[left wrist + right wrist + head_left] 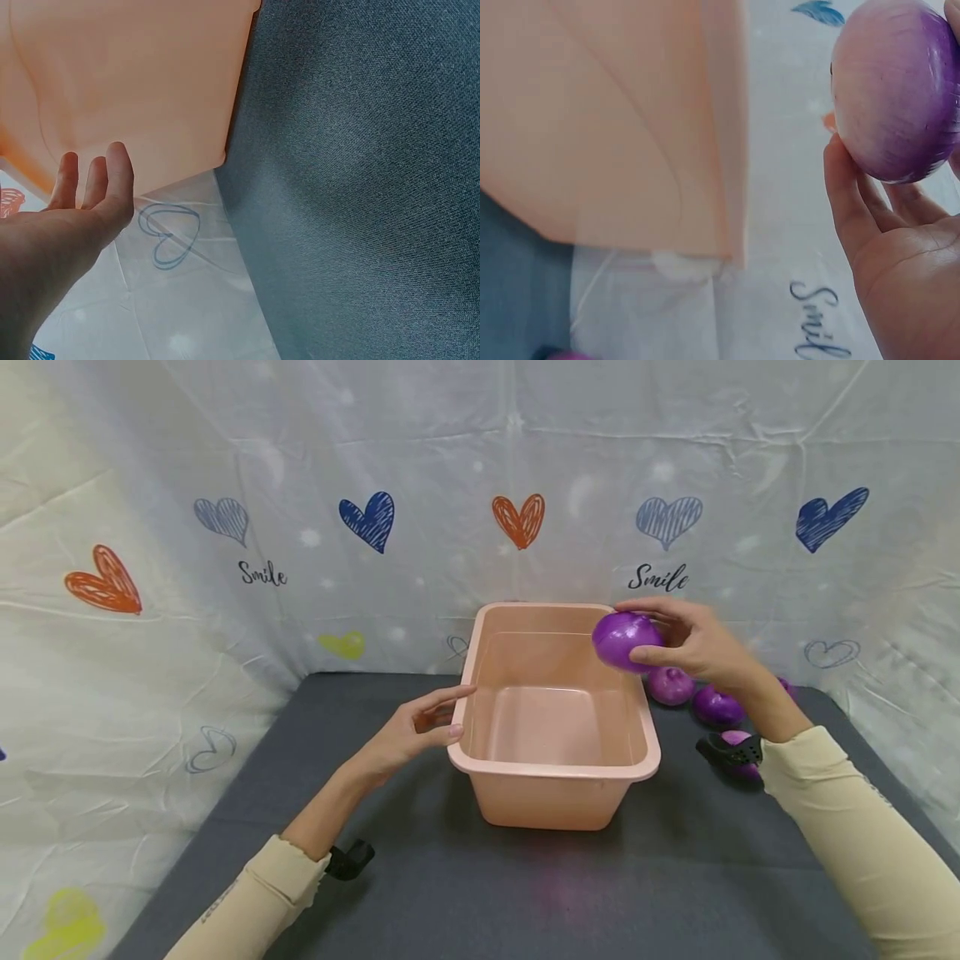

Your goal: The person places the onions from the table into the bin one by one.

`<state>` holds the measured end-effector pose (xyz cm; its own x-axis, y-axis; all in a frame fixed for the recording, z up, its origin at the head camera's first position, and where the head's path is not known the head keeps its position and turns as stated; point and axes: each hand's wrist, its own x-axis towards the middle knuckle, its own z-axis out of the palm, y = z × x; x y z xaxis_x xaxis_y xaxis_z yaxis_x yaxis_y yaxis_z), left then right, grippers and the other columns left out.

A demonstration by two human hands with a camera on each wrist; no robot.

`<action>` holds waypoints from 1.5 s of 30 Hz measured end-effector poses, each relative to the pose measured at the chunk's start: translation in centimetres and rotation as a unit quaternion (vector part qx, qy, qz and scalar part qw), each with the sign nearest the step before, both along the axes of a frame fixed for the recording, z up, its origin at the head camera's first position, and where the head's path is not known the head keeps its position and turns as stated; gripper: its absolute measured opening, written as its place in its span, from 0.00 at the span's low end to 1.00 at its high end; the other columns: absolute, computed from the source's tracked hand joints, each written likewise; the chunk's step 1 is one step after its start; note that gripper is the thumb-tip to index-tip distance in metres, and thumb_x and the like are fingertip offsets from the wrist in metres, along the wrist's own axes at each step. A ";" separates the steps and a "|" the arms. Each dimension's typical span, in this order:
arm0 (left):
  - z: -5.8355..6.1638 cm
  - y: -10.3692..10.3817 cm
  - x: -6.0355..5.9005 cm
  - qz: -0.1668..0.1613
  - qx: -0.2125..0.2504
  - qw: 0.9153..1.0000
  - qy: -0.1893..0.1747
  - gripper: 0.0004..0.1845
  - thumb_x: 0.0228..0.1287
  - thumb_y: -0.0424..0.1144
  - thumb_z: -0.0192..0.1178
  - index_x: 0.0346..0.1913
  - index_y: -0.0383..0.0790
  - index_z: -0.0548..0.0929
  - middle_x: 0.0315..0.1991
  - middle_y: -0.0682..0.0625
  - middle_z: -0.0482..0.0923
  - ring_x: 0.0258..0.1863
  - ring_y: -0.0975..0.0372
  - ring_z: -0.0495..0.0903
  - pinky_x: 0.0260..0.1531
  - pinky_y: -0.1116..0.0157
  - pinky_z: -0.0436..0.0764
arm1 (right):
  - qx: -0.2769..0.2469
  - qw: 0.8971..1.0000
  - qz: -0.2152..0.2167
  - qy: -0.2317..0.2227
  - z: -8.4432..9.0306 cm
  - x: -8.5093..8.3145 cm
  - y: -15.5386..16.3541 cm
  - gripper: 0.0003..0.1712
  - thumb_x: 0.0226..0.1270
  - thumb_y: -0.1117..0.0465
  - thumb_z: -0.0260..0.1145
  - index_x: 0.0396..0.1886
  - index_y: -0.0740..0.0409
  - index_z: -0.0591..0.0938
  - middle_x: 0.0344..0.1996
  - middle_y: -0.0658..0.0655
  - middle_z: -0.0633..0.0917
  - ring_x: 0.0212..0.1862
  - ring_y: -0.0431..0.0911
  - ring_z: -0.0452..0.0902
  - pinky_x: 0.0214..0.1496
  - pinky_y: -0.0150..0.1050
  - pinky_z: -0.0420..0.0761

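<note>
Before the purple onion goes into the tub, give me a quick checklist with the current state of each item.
1. Grip on the purple onion: right hand curls its fingers round it. Ok.
2. Onion above the pink tub: it hangs at the far right rim, only partly over the opening. Not ok.
3. Tub interior free: nothing lies in it. Ok.
4. Tub steadied: left hand is open at the left rim; contact unclear. Cannot tell.
5. Other onions clear of the path: they lie on the grey mat right of the tub. Ok.
</note>
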<state>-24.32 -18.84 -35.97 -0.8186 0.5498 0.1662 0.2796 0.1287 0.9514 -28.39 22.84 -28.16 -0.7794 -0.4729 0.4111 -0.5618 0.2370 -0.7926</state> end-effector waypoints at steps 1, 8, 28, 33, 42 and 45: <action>0.0 0.0 0.0 -0.001 0.001 1.000 0.000 0.33 0.72 0.41 0.64 0.78 0.47 0.67 0.75 0.41 0.61 0.69 0.48 0.67 0.62 0.43 0.70 | -0.002 1.000 0.008 -0.003 -0.1 -0.1 -0.3 0.33 0.65 0.70 0.73 0.70 0.59 0.77 0.66 0.59 0.76 0.60 0.52 0.77 0.54 0.39 0.80; -0.1 0.2 -0.1 -0.001 -0.002 1.000 -0.001 0.33 0.73 0.41 0.63 0.78 0.49 0.67 0.76 0.46 0.61 0.70 0.49 0.66 0.62 0.43 0.69 | -0.065 0.995 0.071 -0.039 -0.6 -0.6 -1.0 0.32 0.66 0.75 0.69 0.70 0.65 0.74 0.64 0.63 0.78 0.64 0.57 0.76 0.55 0.44 0.80; -0.4 0.1 -0.2 0.003 -0.014 1.000 0.019 0.32 0.74 0.40 0.62 0.78 0.51 0.67 0.76 0.45 0.61 0.70 0.47 0.66 0.61 0.43 0.69 | 0.012 0.995 -0.099 -0.017 -3.5 3.6 9.4 0.18 0.70 0.73 0.67 0.59 0.69 0.80 0.50 0.55 0.87 0.51 0.44 0.85 0.49 0.33 0.82; -0.3 -0.1 0.0 0.001 -0.006 1.000 0.014 0.33 0.74 0.40 0.62 0.78 0.50 0.66 0.75 0.46 0.62 0.70 0.47 0.66 0.62 0.44 0.69 | 0.021 0.991 -0.127 -0.017 -4.6 5.1 12.8 0.18 0.71 0.76 0.64 0.59 0.72 0.79 0.49 0.53 0.87 0.50 0.41 0.84 0.48 0.30 0.80; -0.3 0.1 -0.1 -0.002 -0.014 1.000 0.011 0.32 0.75 0.40 0.61 0.78 0.52 0.66 0.76 0.44 0.60 0.70 0.48 0.66 0.62 0.44 0.69 | 0.061 0.973 -0.221 -0.003 -7.4 7.9 18.2 0.19 0.72 0.75 0.63 0.61 0.66 0.79 0.48 0.42 0.86 0.43 0.35 0.84 0.44 0.23 0.77; -0.3 0.1 -0.1 0.002 -0.013 1.000 0.012 0.32 0.75 0.40 0.61 0.78 0.51 0.65 0.76 0.44 0.60 0.70 0.48 0.66 0.61 0.44 0.69 | 0.064 0.970 -0.234 -0.003 -8.0 8.4 19.5 0.19 0.73 0.74 0.63 0.62 0.65 0.79 0.47 0.40 0.85 0.43 0.34 0.84 0.45 0.22 0.76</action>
